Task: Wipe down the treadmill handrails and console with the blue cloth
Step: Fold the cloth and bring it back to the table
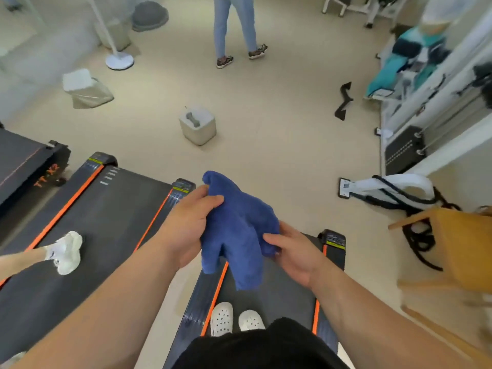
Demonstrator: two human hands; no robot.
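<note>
A blue cloth hangs bunched between both hands in the middle of the head view. My left hand grips its upper left part, thumb over the top. My right hand pinches its right edge. Below them runs the black treadmill belt with orange side stripes, where my feet in white clogs stand. No handrail or console is in view.
A second treadmill lies to the left with another person's white-shoed foot on it. A grey block with a dumbbell sits on the floor ahead. A person stands farther back. A wooden chair is at right.
</note>
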